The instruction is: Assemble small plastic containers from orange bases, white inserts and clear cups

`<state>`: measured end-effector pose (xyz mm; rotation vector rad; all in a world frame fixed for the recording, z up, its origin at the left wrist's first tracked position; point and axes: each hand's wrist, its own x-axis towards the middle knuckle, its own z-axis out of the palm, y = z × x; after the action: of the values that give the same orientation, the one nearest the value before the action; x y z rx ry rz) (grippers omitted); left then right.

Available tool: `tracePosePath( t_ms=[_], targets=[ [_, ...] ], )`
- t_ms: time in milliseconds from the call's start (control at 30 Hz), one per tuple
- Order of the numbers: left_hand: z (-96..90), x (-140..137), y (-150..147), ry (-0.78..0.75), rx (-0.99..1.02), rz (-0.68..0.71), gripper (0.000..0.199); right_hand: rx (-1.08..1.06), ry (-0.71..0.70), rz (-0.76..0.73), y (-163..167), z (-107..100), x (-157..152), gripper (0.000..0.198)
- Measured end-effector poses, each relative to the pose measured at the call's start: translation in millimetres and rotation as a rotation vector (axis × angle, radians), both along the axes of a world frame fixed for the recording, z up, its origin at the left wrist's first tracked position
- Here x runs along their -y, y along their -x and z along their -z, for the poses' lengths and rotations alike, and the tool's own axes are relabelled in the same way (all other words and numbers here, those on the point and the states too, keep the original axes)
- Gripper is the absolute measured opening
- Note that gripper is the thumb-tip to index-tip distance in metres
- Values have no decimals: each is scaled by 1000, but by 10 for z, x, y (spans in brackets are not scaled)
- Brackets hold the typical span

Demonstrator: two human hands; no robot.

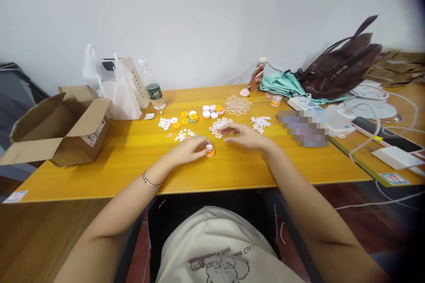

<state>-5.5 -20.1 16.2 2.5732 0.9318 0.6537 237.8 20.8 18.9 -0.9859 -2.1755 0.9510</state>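
My left hand (190, 150) rests on the table, thumb and fingers curled around the edge of a small orange and white round piece (210, 153). On top of that piece sits a small white printed part, partly hidden by the fingertips. My right hand (245, 136) hovers just right of it, fingers apart, nothing visible in them. Its fingertips are beside a pile of small white cut-out pieces (217, 126). Loose white discs (184, 134) lie beyond my left hand. Behind them are orange rings (184, 115) and a group of white and orange round pieces (206, 115).
Clear round covers (237, 105) lie farther back, and another pile of white cut-outs (260, 124) sits to the right. An open cardboard box (83, 141), plastic bag (121, 97) and water bottle (154, 90) stand left. A drink bottle (257, 77), brown bag (341, 68) and cables occupy the right.
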Motion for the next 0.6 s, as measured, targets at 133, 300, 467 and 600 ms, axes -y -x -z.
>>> tracePosePath(
  t_ms=[133, 300, 467, 600],
  targets=[
    [0, -6, -1, -40, -16, -11, 22, 23, -160, 515, -411, -82, -412, 18],
    [31, -31, -3, -40, 3, -12, 21, 38, -225, 805, -721, -66, -1027, 31],
    [27, -38, 7, -4, 19, -26, 22, 98, -199, 852, -714, 66, -1363, 22],
    [30, -32, 11, -9, 20, -25, 23, 115, -189, 880, -686, 181, -1431, 26]
  ],
)
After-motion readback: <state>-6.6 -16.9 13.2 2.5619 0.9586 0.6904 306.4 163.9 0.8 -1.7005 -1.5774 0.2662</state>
